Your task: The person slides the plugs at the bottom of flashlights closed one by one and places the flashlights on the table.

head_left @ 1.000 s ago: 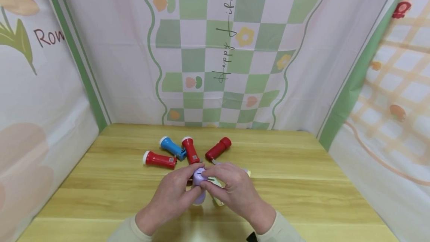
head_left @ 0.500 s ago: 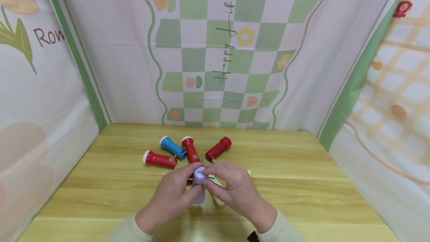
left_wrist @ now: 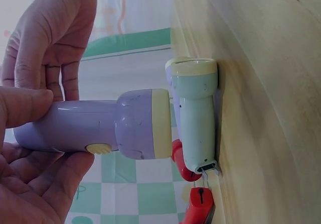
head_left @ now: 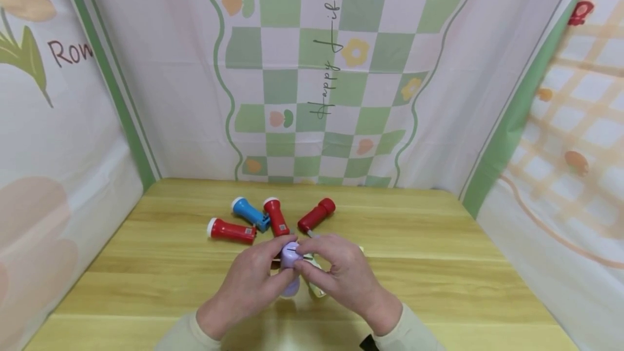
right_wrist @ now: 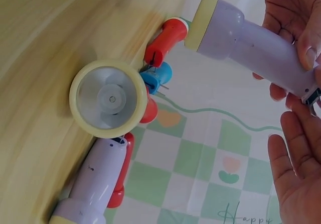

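Note:
A purple flashlight [head_left: 291,256] with a cream-yellow head rim is held over the table, tail up and lens down. My left hand [head_left: 248,275] grips its body, with the thumb on the near side and fingers on the far side. Thumb and index finger of my right hand [head_left: 341,270] pinch at the tail end, by a dark slot. In the right wrist view a small metal piece shows at this flashlight's [right_wrist: 266,56] tail. Under the hands lies a mint-green flashlight [left_wrist: 198,118] with a yellow rim. Another purple flashlight [right_wrist: 95,179] lies beside it, mostly hidden by my right hand in the head view.
Beyond the hands, on the wooden table [head_left: 419,264], lie a blue flashlight [head_left: 250,214] and red ones: one at the left [head_left: 232,231], one in the middle [head_left: 276,216], one farther right [head_left: 317,215]. Printed curtains [head_left: 312,80] enclose the table's back and sides.
The purple flashlight has shifted very slightly to the right, its tail slot now a little tilted. Both hands keep their hold, and the flashlights on the table have not moved.

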### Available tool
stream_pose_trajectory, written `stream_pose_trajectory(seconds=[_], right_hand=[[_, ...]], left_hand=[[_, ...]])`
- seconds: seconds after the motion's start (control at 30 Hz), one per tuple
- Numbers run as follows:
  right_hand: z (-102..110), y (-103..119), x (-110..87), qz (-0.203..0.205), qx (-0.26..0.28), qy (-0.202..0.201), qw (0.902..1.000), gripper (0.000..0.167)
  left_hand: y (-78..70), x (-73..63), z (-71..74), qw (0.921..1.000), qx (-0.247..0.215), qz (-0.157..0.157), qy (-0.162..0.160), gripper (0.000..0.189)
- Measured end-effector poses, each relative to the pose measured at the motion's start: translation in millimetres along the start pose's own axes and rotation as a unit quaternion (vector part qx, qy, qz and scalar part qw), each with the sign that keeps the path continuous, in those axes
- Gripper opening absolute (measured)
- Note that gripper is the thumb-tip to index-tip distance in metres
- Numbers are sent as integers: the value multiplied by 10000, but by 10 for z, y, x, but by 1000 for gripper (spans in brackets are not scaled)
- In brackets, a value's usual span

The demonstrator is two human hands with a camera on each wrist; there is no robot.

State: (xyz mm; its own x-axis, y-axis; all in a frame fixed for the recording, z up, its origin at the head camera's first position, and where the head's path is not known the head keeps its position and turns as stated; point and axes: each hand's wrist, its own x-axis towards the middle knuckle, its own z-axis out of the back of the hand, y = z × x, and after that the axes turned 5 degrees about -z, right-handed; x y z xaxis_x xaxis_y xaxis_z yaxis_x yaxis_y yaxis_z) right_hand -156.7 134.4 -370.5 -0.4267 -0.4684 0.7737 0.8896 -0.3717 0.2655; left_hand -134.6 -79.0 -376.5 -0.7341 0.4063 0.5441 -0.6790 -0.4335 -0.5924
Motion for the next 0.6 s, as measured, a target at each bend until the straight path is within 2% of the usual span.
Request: stream_pose_trajectory(seconds=[0.13,0.37,0.6], right_hand=[[18,-11,8,166,-19,6,9999,15],[39,-11,6,63,-1,196,9998,16],[18,-7,25,205,10,131,9997,16]], left_hand=[[0,-10,-13,10000,-58,-23,-18,47],[-5,-17,-21,9999,-119,30,28,49],[-17,-13,-8,10000,-73,49,29,49]])
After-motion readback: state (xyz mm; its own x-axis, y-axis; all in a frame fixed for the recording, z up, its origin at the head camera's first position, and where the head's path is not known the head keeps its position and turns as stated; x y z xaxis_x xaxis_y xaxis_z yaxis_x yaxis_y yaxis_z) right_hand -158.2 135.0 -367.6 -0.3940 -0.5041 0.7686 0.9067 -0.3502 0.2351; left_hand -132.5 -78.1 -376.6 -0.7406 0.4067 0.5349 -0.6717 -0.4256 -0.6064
